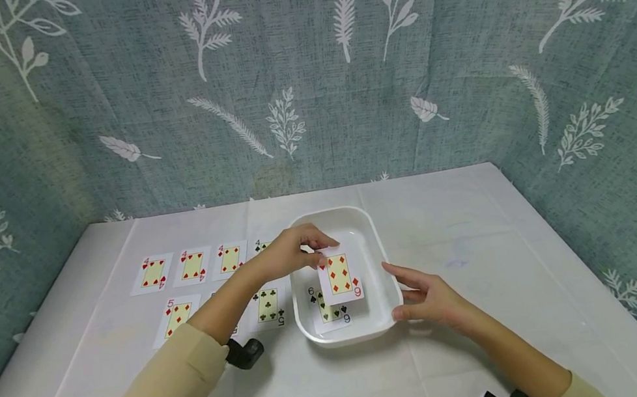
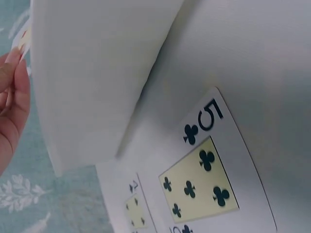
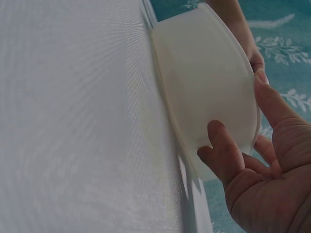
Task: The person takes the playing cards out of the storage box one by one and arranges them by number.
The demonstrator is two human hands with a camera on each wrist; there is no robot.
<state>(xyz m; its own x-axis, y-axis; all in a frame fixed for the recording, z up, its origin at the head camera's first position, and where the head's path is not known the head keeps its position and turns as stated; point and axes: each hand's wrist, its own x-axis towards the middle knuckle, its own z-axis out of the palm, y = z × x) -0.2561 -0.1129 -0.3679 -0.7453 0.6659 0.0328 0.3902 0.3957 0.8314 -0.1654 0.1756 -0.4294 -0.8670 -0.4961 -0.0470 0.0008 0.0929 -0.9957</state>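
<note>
Left hand (image 1: 289, 253) pinches the far short edge of the 6 of diamonds (image 1: 340, 277), fingers curled round it, over the white rectangular tray (image 1: 382, 250). Card is face up, long axis running from the desk's far edge toward its near edge, tipped slightly, held just above the tray floor. Right hand (image 1: 427, 297) is apart from the left, fingers nearly straight and relaxed, touching the tray's right outer wall near its near right corner; right wrist view confirms fingertips (image 3: 221, 141) against the wall, gripping nothing.

Tray contents: 6 of spades (image 1: 328, 309), face up, flat on the floor at the near end, partly covered by the held card.

Tray sits near the middle of the desk (image 1: 478, 252). To its left, 2 rows of face-up cards:
- far row: 4 of diamonds (image 1: 153, 273), 4 of hearts (image 1: 192, 266), another red 4 (image 1: 230, 259), a black 4 (image 1: 261, 247) mostly behind the left hand;
- near row: 5 of diamonds (image 1: 177, 318), 5 of clubs (image 1: 268, 305); 1 card between them hidden by the forearm.

Desk covered in white cloth. Teal fabric with white leaf print (image 1: 282, 85) hangs behind and at both sides.
</note>
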